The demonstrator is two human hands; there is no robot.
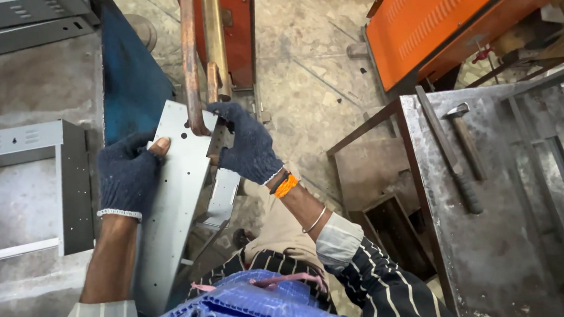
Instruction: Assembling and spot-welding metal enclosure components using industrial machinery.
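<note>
1. Grey sheet-metal panel (pixel 174 197): long, bent, w/ small punched holes; runs from lower centre up to the copper arms, tilted slightly right. Held between both hands, in front of the person's lap.
2. Left hand (pixel 127 175): dark knit glove, bare fingertip showing through; clamped on the panel's left edge, thumb on the face.
3. Right hand (pixel 247 143): dark knit glove, orange band at wrist, thin bangle on forearm; fingers closed over the panel's upper right edge, just beside the copper arm tip.
4. Copper arm (pixel 189 55): reddish bar coming down from top of view; its curved tip touches the panel's upper face. A second, brass-coloured bar (pixel 212 37) runs parallel just right of it, in front of an orange machine body (pixel 237 32).
5. Second panel piece (pixel 222 197): smaller grey bent part, below the right hand, just right of item 1; whether the two are joined cannot be told.
6. Left tabletop (pixel 31 91): grey, scuffed; carries a grey perforated enclosure part (pixel 65 184). More grey housings (pixel 30 6) stacked at top left.
7. Right tabletop (pixel 485 256): steel, stained; carries a hammer (pixel 463 134) and a long dark-handled tool (pixel 452 156), well apart from both hands.
8. Orange louvred cabinet (pixel 427 24), upper right, on the floor.
9. Blue woven sack (pixel 266 308) at lower centre, on the lap.
</note>
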